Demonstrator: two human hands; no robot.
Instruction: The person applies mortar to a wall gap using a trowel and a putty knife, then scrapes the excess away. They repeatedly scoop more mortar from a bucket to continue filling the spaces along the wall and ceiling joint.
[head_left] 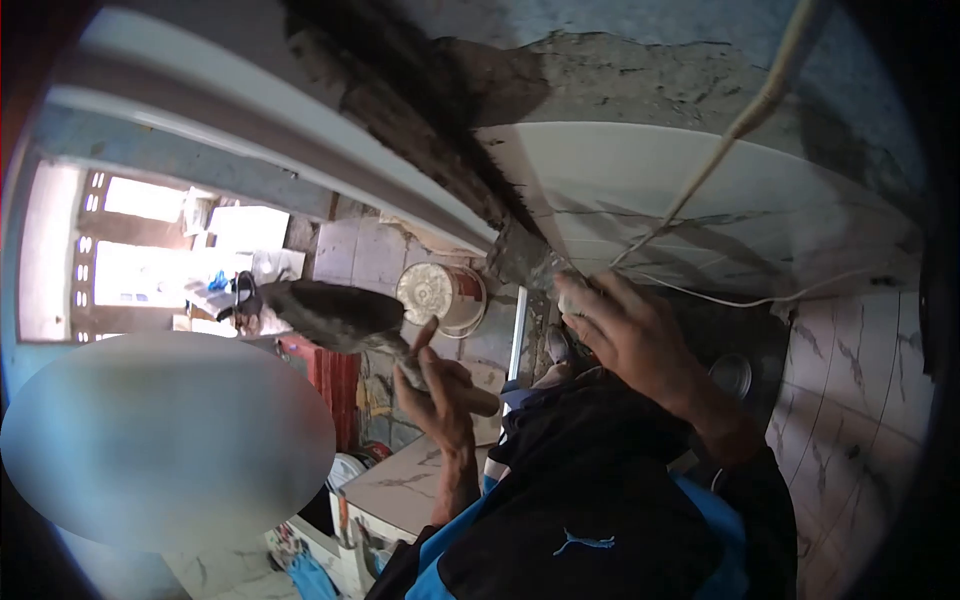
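Where the tiled wall (620,165) meets the white frame (300,165), a rough, dark recess (400,110) follows the frame's edge down to the working spot. Bucket (467,300) stands on the floor, beyond the frame's lower end and well apart from both hands; its contents cannot be made out.

Trowel (335,312): broad, dark, soiled blade, held out to the left, near the bucket in view but not seen to touch it. Left hand (437,395) clamped on its handle, fingers wrapped round, index finger extended along the neck. Right hand (630,335) raised by the wall's lower edge, fingers bent and together on a small scraper (520,258); its handle is mostly hidden by the grip. Grey-smeared blade lies at the recess's lower end, close by the frame's edge; contact cannot be confirmed.

Step in hand, judged: working grey material at the joint, trowel serving as the carrying plate. Next move, judged, calls for the scraper kept flat along the recess edge, light pressure, clear of the frame face, with the trowel level and within reach.
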